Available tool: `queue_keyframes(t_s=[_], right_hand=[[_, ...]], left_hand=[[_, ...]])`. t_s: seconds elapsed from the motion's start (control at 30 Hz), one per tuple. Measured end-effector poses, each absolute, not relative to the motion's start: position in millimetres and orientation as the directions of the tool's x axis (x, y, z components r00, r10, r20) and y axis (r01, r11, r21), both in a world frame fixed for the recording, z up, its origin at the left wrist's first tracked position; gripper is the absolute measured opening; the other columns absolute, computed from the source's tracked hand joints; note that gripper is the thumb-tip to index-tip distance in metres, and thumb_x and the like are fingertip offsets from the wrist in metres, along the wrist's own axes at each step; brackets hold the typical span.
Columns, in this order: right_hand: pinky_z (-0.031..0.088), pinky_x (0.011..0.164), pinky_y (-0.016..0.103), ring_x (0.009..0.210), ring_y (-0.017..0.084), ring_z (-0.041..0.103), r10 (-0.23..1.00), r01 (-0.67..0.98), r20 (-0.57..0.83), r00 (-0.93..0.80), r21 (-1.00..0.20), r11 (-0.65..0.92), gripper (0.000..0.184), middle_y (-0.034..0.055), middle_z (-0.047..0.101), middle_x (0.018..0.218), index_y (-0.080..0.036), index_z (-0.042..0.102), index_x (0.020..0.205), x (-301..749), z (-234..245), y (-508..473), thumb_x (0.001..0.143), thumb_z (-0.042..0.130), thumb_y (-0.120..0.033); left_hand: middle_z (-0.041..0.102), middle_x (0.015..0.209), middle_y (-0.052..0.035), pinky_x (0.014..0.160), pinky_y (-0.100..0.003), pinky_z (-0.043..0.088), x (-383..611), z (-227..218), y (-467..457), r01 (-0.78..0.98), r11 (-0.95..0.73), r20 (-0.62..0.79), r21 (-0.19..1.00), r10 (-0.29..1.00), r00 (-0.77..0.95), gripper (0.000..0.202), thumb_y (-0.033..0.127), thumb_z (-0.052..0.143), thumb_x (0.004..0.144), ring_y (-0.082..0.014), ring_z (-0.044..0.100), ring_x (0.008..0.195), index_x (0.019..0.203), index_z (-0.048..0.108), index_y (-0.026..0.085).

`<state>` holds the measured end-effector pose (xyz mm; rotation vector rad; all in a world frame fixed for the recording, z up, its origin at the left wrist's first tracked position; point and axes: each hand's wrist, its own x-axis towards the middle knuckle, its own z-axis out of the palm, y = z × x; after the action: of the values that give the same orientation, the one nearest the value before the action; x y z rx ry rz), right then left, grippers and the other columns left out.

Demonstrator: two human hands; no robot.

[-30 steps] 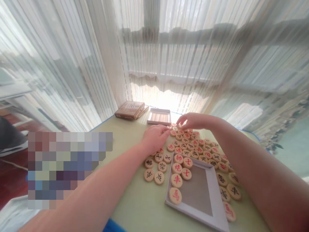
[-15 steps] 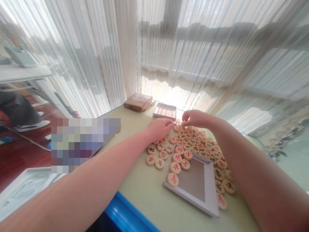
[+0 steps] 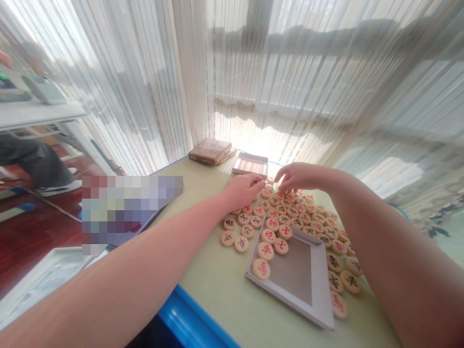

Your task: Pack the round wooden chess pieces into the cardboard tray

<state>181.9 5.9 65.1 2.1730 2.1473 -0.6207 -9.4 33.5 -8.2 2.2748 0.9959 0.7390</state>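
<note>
Many round wooden Chinese chess pieces, marked in red or black, lie spread on the pale green table. My left hand rests low over pieces at the far left of the spread, its fingers stretched forward and some pieces hidden beneath. Just across a small gap, my right hand arches over the far pieces with fingers apart and pointing down; no piece shows between them. In front stands a shallow white box tray. Along its left side sit several red pieces, among them one horse piece.
Another small box tray with rows of pieces stands at the far edge, beside stacked brown boxes. A blue edge borders the table near me. Sheer curtains hang behind. Another person's leg shows at left.
My right hand has shifted slightly, its fingers spreading from a near pinch. My left hand stays almost in place over the pieces. The view has turned a little to the left.
</note>
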Motion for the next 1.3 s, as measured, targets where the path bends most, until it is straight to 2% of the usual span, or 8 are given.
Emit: queue_keyframes(t_s=[0.1, 0.2, 0.5, 0.7, 0.9, 1.07, 1.2, 1.3], right_hand=[[0.053, 0.069, 0.034, 0.075, 0.023, 0.068, 0.946, 0.943, -0.322, -0.044, -0.326, -0.067, 0.042, 0.0042, 0.072, 0.080, -0.023, 0.067, 0.105, 183, 66, 4, 0.064, 0.071, -0.033], [0.053, 0.070, 0.035, 0.078, 0.023, 0.068, 0.953, 0.943, -0.298, -0.055, -0.329, -0.048, 0.041, 0.0039, 0.073, 0.084, -0.024, 0.067, 0.103, 182, 66, 4, 0.064, 0.071, -0.035], [0.052, 0.068, 0.034, 0.081, 0.022, 0.065, 0.983, 0.981, -0.183, 0.019, -0.188, -0.054, 0.042, 0.0035, 0.070, 0.100, -0.025, 0.065, 0.107, 190, 64, 8, 0.066, 0.069, -0.035], [0.052, 0.066, 0.032, 0.079, 0.021, 0.065, 0.960, 0.969, -0.276, -0.053, -0.247, -0.017, 0.046, 0.0046, 0.070, 0.099, -0.024, 0.063, 0.111, 190, 67, 6, 0.067, 0.068, -0.036], [0.051, 0.079, 0.037, 0.095, 0.025, 0.062, 0.987, 0.985, -0.155, -0.041, -0.171, 0.014, 0.039, 0.0038, 0.065, 0.115, -0.026, 0.065, 0.111, 185, 61, 10, 0.072, 0.064, -0.033], [0.047, 0.088, 0.043, 0.102, 0.027, 0.060, 0.972, 0.993, -0.235, -0.028, -0.120, -0.001, 0.038, 0.0013, 0.064, 0.119, -0.033, 0.065, 0.114, 187, 56, 11, 0.077, 0.057, -0.032], [0.048, 0.088, 0.040, 0.103, 0.026, 0.060, 0.967, 0.993, -0.246, -0.061, -0.109, 0.035, 0.038, 0.0016, 0.065, 0.117, -0.029, 0.067, 0.111, 188, 59, 9, 0.075, 0.058, -0.037], [0.048, 0.088, 0.039, 0.106, 0.027, 0.059, 0.976, 0.995, -0.210, -0.060, -0.090, 0.042, 0.045, 0.0034, 0.061, 0.123, -0.026, 0.063, 0.117, 188, 60, 8, 0.074, 0.058, -0.039]], left_hand=[[0.068, 0.105, -0.0040, 0.087, -0.029, 0.045, -10, -7, 33, 0.476, -0.585, 0.264, 0.656, 0.769, 0.582, 0.038, 0.045, 0.041, 0.088, -0.0209, 0.060, 0.096, 0.107, 0.065, 0.023], [0.068, 0.107, -0.0039, 0.088, -0.029, 0.045, -10, -7, 33, 0.485, -0.578, 0.256, 0.656, 0.775, 0.578, 0.036, 0.042, 0.041, 0.088, -0.0207, 0.060, 0.097, 0.108, 0.065, 0.023], [0.068, 0.105, -0.0052, 0.084, -0.031, 0.047, -10, -8, 35, 0.479, -0.580, 0.257, 0.659, 0.772, 0.581, 0.036, 0.041, 0.044, 0.086, -0.0223, 0.061, 0.093, 0.107, 0.065, 0.022], [0.069, 0.100, -0.0049, 0.082, -0.030, 0.048, -9, -8, 34, 0.480, -0.565, 0.247, 0.672, 0.781, 0.574, 0.035, 0.043, 0.044, 0.085, -0.0213, 0.061, 0.090, 0.103, 0.066, 0.022], [0.069, 0.099, -0.0038, 0.081, -0.028, 0.047, -9, -9, 35, 0.485, -0.558, 0.243, 0.673, 0.786, 0.568, 0.034, 0.042, 0.044, 0.086, -0.0201, 0.061, 0.089, 0.103, 0.066, 0.022], [0.069, 0.099, -0.0038, 0.081, -0.027, 0.047, -9, -7, 34, 0.494, -0.562, 0.234, 0.663, 0.783, 0.576, 0.035, 0.041, 0.043, 0.086, -0.0192, 0.061, 0.089, 0.103, 0.066, 0.021], [0.069, 0.100, -0.0027, 0.081, -0.026, 0.047, -10, -7, 34, 0.496, -0.554, 0.213, 0.669, 0.781, 0.586, 0.036, 0.042, 0.042, 0.086, -0.0174, 0.061, 0.087, 0.105, 0.065, 0.022], [0.069, 0.101, -0.0026, 0.082, -0.026, 0.047, -10, -7, 34, 0.501, -0.559, 0.215, 0.660, 0.780, 0.588, 0.036, 0.043, 0.043, 0.086, -0.0174, 0.061, 0.088, 0.105, 0.065, 0.023]])
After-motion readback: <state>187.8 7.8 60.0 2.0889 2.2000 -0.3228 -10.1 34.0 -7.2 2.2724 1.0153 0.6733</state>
